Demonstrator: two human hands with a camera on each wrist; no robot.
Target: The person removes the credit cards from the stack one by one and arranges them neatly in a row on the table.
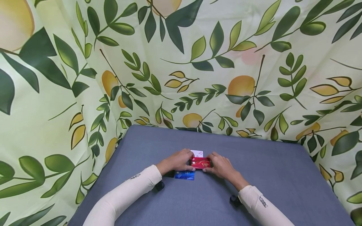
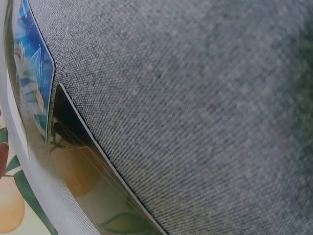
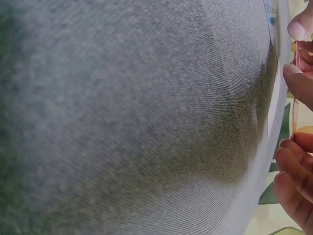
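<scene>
A red VIP card (image 1: 201, 163) is held up between both hands, its printed face toward the head camera. My left hand (image 1: 181, 160) pinches its left side, and my right hand (image 1: 222, 166) grips the right side with thumb and fingers. In the right wrist view the red card (image 3: 295, 115) shows only as a thin edge between fingertips. Below the left hand lies a blue VIP card (image 1: 185, 176), with a dark glossy card (image 2: 80, 161) beside it, partly hidden by that hand in the head view. A white card with a pink pattern (image 1: 198, 153) shows behind the red one.
The cards lie on a grey-blue cloth-covered table (image 1: 271, 188). A leaf-and-fruit printed curtain (image 1: 215, 72) hangs along its back and sides. Black wrist straps (image 1: 235, 200) sit under both cuffs.
</scene>
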